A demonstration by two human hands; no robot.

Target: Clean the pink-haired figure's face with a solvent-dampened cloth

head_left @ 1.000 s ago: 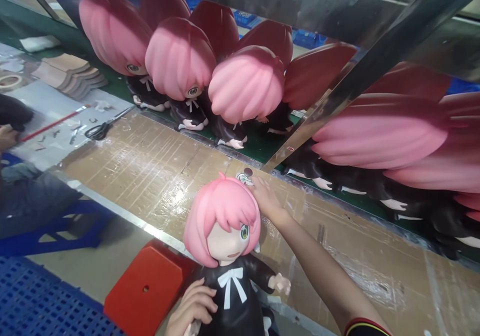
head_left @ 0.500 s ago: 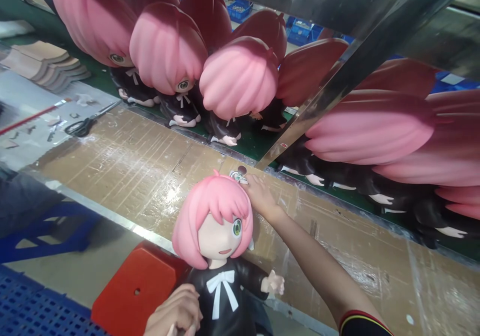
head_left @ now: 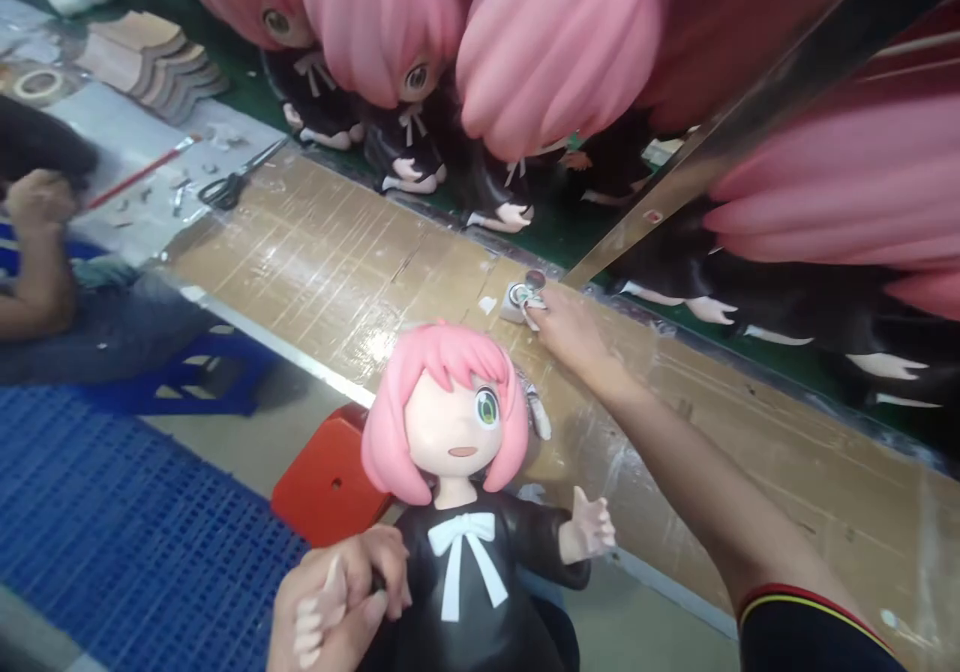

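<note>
A large doll figure (head_left: pixel 461 432) with pink hair, a black dress and a white bow leans upright at the near bench edge. One green eye and a mouth show on its face; the other eye area is plain. My left hand (head_left: pixel 334 597) is closed around the figure's sleeved arm, with the doll's small hand sticking out. Beyond the head, my right hand (head_left: pixel 574 327) is on the bench, fingertips closed at a small white item (head_left: pixel 517 299) with a round green-grey pattern. A dark round disc (head_left: pixel 535 279) lies against those fingers, which partly hide the item.
Several similar figures (head_left: pixel 559 47) line the green surface behind the bench (head_left: pixel 315 242). A slanted metal post (head_left: pixel 637 202) crosses there. Scissors (head_left: pixel 225 190), a red-handled brush (head_left: pixel 142 172) and stacked curved pieces (head_left: pixel 146 57) lie left. Another person's hand (head_left: pixel 41 200) is beyond a red stool (head_left: pixel 334 477).
The view has shifted down and left, so the back figures sit higher. My right hand now shows clear of the doll's head, and the white item is more visible. My left hand keeps its grip.
</note>
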